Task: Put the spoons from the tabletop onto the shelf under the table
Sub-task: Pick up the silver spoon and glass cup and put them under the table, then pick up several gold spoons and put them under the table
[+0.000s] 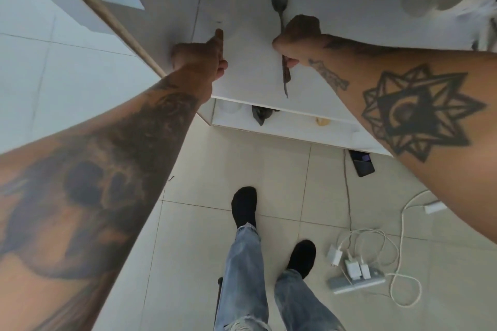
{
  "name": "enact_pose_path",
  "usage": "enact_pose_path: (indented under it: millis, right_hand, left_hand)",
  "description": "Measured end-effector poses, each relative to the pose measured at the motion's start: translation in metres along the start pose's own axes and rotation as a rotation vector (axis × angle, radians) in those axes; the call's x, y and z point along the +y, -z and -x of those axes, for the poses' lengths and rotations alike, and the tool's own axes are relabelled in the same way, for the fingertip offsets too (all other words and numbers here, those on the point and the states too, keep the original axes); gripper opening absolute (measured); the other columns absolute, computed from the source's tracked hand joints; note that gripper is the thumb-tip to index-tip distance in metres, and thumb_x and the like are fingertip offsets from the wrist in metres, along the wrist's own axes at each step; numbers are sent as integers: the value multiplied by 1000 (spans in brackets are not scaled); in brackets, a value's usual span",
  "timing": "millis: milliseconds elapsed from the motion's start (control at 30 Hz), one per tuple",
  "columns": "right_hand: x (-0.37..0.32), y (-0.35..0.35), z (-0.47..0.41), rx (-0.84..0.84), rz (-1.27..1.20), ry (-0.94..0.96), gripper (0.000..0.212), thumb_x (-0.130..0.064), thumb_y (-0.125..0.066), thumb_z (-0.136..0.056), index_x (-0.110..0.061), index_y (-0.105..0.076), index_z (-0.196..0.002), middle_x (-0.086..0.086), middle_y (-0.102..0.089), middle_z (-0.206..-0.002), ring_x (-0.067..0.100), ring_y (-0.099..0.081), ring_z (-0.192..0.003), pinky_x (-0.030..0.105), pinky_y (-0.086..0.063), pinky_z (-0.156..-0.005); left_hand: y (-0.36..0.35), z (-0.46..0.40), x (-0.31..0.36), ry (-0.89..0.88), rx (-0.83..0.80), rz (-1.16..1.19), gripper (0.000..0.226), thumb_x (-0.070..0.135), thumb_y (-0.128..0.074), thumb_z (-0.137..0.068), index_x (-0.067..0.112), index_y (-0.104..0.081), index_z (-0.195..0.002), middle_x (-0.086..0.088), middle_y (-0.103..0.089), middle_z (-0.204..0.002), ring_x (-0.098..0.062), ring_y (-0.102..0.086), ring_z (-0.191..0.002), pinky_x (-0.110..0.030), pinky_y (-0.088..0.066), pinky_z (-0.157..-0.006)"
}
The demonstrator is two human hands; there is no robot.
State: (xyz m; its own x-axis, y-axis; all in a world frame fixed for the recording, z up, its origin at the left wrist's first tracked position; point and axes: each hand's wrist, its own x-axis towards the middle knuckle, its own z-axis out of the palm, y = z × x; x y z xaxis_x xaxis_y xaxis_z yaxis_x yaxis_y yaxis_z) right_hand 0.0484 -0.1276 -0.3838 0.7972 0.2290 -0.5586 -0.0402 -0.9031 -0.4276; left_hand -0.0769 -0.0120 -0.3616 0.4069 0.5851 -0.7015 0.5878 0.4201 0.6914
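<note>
Right hand (297, 40) fingers curl around the spoon (280, 8) mid-handle, bowl pointing away over the tabletop (242, 67). Left hand (200, 54) is loosely clenched, one finger out, holding nothing. More dark cutlery (259, 115) lies on the shelf (285, 121) below

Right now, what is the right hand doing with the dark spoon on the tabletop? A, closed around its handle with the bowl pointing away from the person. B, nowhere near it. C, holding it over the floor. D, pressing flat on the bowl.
A: the right hand is closed around the handle of the spoon, whose bowl points away over the white tabletop.
</note>
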Motion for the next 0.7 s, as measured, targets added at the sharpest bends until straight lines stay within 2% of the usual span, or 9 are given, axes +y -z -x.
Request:
enact_pose_path:
  millis: [67,133,233,300,367,467,567,633,700]
  right_hand:
    - [0,5,3,31,29,-12,22,-3,-49,-89,-1,-53,-68,6,-62,-57,26,-76,-82,31,-61,-80]
    - [5,12,17,41,107,5,19,-4,-52,-84,-2,-61,-68,3,-63,-48,20,-73,-66,28,-62,-72]
    - [24,24,52,-1,123,4,15,-10,-58,-80,-2,-66,-70,12,-75,-75,24,-68,-64,33,-62,-77]
    - [47,29,83,-74,67,-50,23,-14,-58,-84,3,-71,-92,18,-76,-91,28,-71,-78,36,-61,-81]
    - [84,37,122,-157,-20,-137,30,-17,-57,-86,4,-71,-101,19,-76,-95,31,-73,-90,37,-58,-82]
    - [143,63,188,-182,-150,-212,24,-17,-57,-85,1,-72,-87,19,-76,-89,33,-73,-90,33,-52,-69]
    - [189,106,247,-157,-172,-306,21,-17,-54,-83,-12,-58,-63,13,-69,-71,29,-69,-68,27,-43,-58]
    - [214,136,282,-128,-202,-348,21,-14,-53,-81,-13,-54,-61,10,-61,-61,24,-56,-52,30,-42,-54]
    - [235,168,309,-45,-269,-324,16,-18,-57,-84,-11,-60,-70,11,-66,-63,27,-63,-59,35,-49,-57]
  left_hand:
    - [4,1,-3,15,58,-8,21,25,-65,-96,6,-69,-89,-8,-74,-92,-9,-67,-60,-21,-62,-65]
    - [9,5,-6,21,85,5,21,26,-69,-94,6,-68,-98,-5,-68,-87,-13,-70,-71,-24,-63,-69]
    - [17,26,-12,34,89,-1,26,25,-63,-97,3,-66,-111,-1,-61,-77,-13,-65,-67,-27,-61,-77]
    - [28,56,-23,27,92,-17,28,23,-56,-99,2,-66,-116,-4,-63,-84,-13,-60,-64,-29,-55,-67]
    - [41,91,-39,-18,110,-51,33,24,-54,-99,3,-64,-123,-8,-70,-92,-19,-62,-65,-30,-52,-63]
    - [64,152,-58,-88,157,-217,36,31,-53,-99,5,-66,-119,-9,-75,-92,-26,-70,-69,-39,-57,-74]
    - [78,217,-54,-131,186,-271,27,29,-54,-98,8,-70,-105,-6,-76,-85,-26,-73,-71,-43,-57,-79]
    - [80,256,-45,-189,198,-339,21,27,-56,-96,17,-72,-88,-3,-76,-78,-23,-73,-67,-43,-59,-77]
    - [77,290,-29,-274,208,-402,25,28,-58,-95,18,-71,-75,1,-75,-69,-21,-73,-63,-39,-58,-75]
